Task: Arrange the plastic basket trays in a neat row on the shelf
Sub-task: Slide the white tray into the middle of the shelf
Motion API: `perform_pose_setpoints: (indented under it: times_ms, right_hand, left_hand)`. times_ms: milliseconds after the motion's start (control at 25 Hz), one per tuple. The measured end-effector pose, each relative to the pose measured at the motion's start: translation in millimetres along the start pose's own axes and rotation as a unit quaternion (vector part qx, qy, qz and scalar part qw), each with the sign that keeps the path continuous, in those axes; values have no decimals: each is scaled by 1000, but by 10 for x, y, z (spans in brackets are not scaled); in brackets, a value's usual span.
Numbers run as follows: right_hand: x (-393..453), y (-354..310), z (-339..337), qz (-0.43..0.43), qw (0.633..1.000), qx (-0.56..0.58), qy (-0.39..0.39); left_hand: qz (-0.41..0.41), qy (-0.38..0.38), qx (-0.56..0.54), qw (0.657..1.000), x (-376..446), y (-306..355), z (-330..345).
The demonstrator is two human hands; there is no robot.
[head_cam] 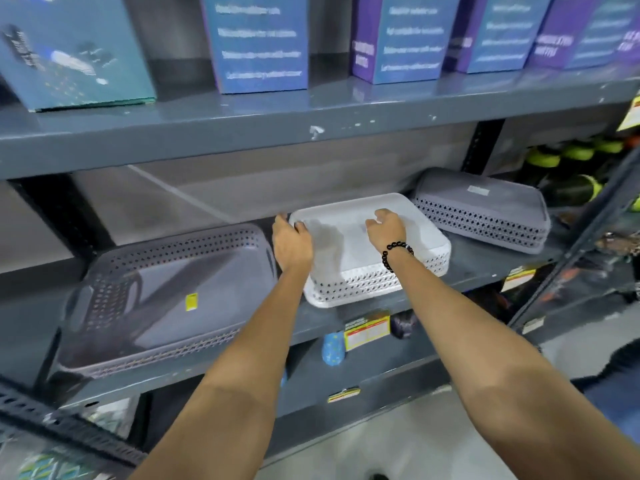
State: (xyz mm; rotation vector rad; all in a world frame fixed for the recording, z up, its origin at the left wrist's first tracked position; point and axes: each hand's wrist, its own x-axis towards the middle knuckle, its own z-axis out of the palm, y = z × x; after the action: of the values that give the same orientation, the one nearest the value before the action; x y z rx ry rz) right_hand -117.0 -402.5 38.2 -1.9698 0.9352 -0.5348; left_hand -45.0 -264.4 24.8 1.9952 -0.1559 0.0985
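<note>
A white perforated basket tray (349, 258) lies upside down in the middle of the grey metal shelf (485, 268). My left hand (292, 244) grips its far left corner. My right hand (386, 226), with a black bead bracelet at the wrist, rests flat on the tray's upturned bottom. A grey basket tray (166, 299) sits open side up at the left, slightly skewed, with a yellow sticker inside. A stack of grey trays (485, 209) lies upside down at the right, angled toward the back.
Blue and purple boxes (258, 43) stand on the upper shelf (242, 133). Price tags (367, 329) hang on the shelf's front edge. Green and black items (571, 161) fill the neighbouring bay at the right. Small goods sit on the lower shelf.
</note>
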Motion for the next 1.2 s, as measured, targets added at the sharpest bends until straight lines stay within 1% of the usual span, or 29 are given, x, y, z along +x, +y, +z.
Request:
perform_pose_setpoints:
  times_ms: [120, 200, 320, 400, 520, 640, 720, 760, 800, 840, 880, 920, 960, 1040, 1120, 1200]
  right_hand:
    - [447, 337, -366, -1, 996, -93, -1]
    - [716, 533, -540, 1, 989, -145, -5]
    - [977, 684, -615, 9, 978, -203, -38]
    - [1060, 712, -592, 37, 971, -222, -73]
    - [1167, 711, -530, 97, 971, -205, -75]
    - [1226, 589, -558, 142, 982, -117, -42]
    - [1218, 456, -622, 147, 989, 5, 1]
    - [1227, 408, -663, 142, 985, 97, 26]
    - [1229, 364, -696, 139, 966, 211, 46]
    - [1244, 341, -715, 144, 936, 314, 61]
    - [1245, 343, -735, 155, 905, 390, 67]
    - [1257, 386, -745, 163, 885, 431, 62]
    - [1258, 459, -733, 170, 875, 450, 45]
    - [1188, 586, -711, 191, 865, 463, -8]
    - [1135, 751, -674, 217, 873, 435, -48]
    - [1200, 905, -655, 231, 884, 400, -70]
  left_hand:
    - [-63, 19, 23, 998, 75, 80, 425]
    - [-118, 28, 42, 992, 120, 75, 586]
    - [-222, 6, 73, 972, 166, 52, 675]
    - [-268, -15, 81, 960, 186, 53, 674]
    - [-287, -20, 76, 955, 165, 72, 662]
    - [-278, 8, 63, 958, 106, 129, 629]
    - [-240, 54, 0, 969, 100, 235, 551]
    - [-212, 84, -63, 972, 108, 304, 487]
    - [-183, 117, -138, 966, 106, 397, 411]
    - [-162, 145, -211, 953, 108, 471, 327]
    - [-148, 172, -263, 938, 99, 530, 240]
    - [-147, 193, -291, 925, 96, 535, 163]
    - [-158, 202, -297, 920, 59, 525, 100]
    - [-194, 188, -284, 920, -39, 435, 27]
    - [-226, 182, -240, 927, -138, 311, 10]
    - [-228, 188, -165, 941, -201, 192, 8]
